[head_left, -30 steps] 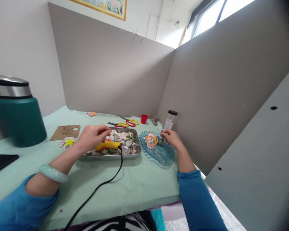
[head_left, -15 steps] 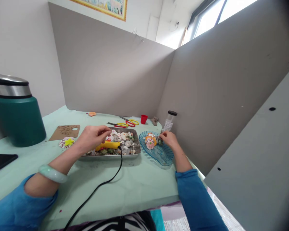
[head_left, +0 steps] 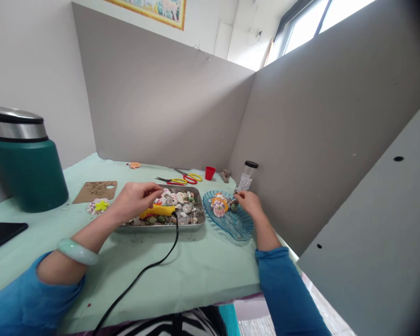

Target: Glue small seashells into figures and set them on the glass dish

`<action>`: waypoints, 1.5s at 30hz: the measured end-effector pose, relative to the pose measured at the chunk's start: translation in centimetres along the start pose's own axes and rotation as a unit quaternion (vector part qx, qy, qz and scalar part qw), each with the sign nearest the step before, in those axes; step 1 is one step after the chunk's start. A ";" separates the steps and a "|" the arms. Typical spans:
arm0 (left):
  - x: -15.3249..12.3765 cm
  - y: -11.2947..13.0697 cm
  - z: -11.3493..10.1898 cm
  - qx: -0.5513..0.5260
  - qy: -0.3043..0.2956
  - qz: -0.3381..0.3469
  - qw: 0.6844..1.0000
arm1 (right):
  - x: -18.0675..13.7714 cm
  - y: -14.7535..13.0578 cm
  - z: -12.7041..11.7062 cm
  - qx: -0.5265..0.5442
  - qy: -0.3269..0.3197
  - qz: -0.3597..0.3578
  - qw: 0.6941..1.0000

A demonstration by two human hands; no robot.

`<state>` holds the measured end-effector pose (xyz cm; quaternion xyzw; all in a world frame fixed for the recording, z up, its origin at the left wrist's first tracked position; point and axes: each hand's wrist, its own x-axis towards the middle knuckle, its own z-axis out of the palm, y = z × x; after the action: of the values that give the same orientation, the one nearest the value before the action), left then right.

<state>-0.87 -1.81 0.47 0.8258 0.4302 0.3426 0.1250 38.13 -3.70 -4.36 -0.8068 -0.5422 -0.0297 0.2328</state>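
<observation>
My left hand (head_left: 136,199) is over the left part of a metal tray (head_left: 196,226), thumb and fingers closed in a pinch; whatever it pinches, if anything, is hidden. A yellow hot glue gun (head_left: 159,210) with a black cord lies in the tray just below that hand. Around it are several pale shells (head_left: 180,197) and small stones. At the far right rim of a blue scalloped glass dish (head_left: 231,228), my right hand (head_left: 248,201) has its fingertips pressed together, on something too small to name. In the dish sit a pink shell (head_left: 219,208), orange pieces and dark snail shells (head_left: 233,206).
Behind the tray lie scissors (head_left: 192,177) with red and yellow handles, and a red cup (head_left: 210,173). A clear jar (head_left: 245,176) with a black lid stands behind the dish. At left are a green flask (head_left: 24,172), a brown board (head_left: 94,191) and a black flat object (head_left: 3,235).
My right hand has shifted very slightly to the right at the dish's rim, a little away from the snail shells. The left hand keeps its pose over the tray.
</observation>
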 end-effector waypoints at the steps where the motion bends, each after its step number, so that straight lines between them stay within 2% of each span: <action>1: 0.0 0.0 0.0 0.002 0.001 0.000 1.000 | 0.0 0.0 0.0 0.002 -0.006 -0.004 1.000; 8: -0.1 0.0 0.0 0.005 0.001 0.000 1.000 | -0.2 0.0 0.5 0.007 -0.028 -0.021 0.999; 25: 0.0 -0.1 0.1 0.003 0.005 0.002 1.000 | -0.2 -0.7 0.5 0.012 0.040 -0.005 0.999; 39: -0.1 0.1 0.0 0.005 0.006 -0.003 1.000 | -0.8 -1.1 0.2 -0.027 0.009 -0.031 0.999; 45: -0.1 0.0 0.0 0.006 0.006 -0.002 1.000 | -1.2 -1.4 -0.3 -0.046 -0.009 -0.021 0.999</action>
<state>-0.92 -1.92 0.41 0.8238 0.4344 0.3444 0.1183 36.44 -4.44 -4.00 -0.8052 -0.5594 -0.0518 0.1900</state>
